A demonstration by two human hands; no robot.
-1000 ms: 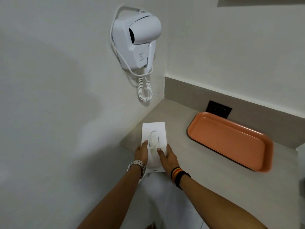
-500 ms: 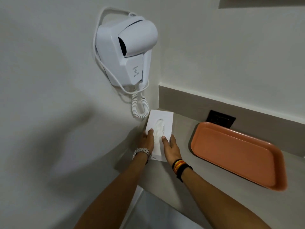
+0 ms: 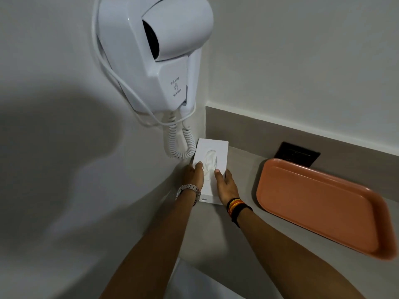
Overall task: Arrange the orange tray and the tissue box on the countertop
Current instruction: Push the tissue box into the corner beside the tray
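Note:
A white tissue box [image 3: 212,151] with an oval slot lies flat on the grey countertop [image 3: 241,169], pushed into the back left corner against the wall. My left hand [image 3: 194,174] grips its left side and my right hand [image 3: 225,184] grips its right side, thumbs resting on top. An empty orange tray [image 3: 319,203] lies on the counter to the right of the box, apart from it, set at an angle.
A white wall-mounted hair dryer [image 3: 155,55] hangs on the left wall directly above the box, its coiled cord [image 3: 181,143] dangling just beside the box's far end. A black wall socket [image 3: 296,154] sits on the backsplash behind the tray.
Both hands have slid the tissue box away from the counter's front edge, back into the corner under the hair dryer cord. The tray has stayed put.

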